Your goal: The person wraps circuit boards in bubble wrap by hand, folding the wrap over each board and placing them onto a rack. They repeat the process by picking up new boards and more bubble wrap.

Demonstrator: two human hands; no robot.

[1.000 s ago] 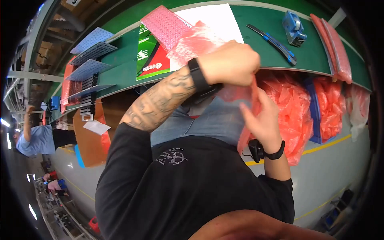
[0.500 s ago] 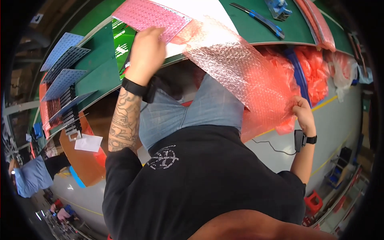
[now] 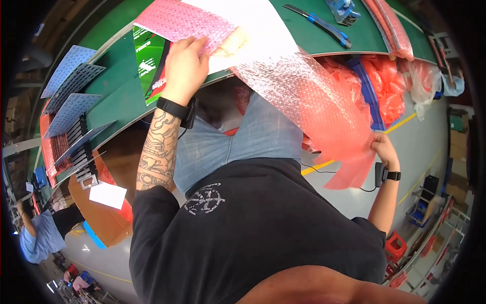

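Observation:
A long sheet of pink bubble wrap (image 3: 324, 96) slopes from the green bench over its front edge and out to the right. Its far end lies around a flat panel (image 3: 187, 20) with rows of small marks, on a white sheet (image 3: 271, 30). My left hand (image 3: 187, 66) lies palm down on the near edge of this wrapped panel, fingers stretched over it. Off the bench, my right hand (image 3: 383, 148) pinches the loose right end of the bubble wrap between thumb and fingers, keeping the sheet stretched out.
A utility knife (image 3: 324, 28) and a blue tape dispenser (image 3: 344, 11) lie at the back. Perforated blue boards (image 3: 71, 114) stand in a black rack at left. A cardboard box (image 3: 96, 218) and red plastic bags (image 3: 387, 86) are below the bench. Someone in blue (image 3: 43, 230) is far left.
The bubble wrap's loose end has swung and its torn lower edge hangs free. My right hand has shifted slightly down, while my left hand stays at the panel with its fingers further extended.

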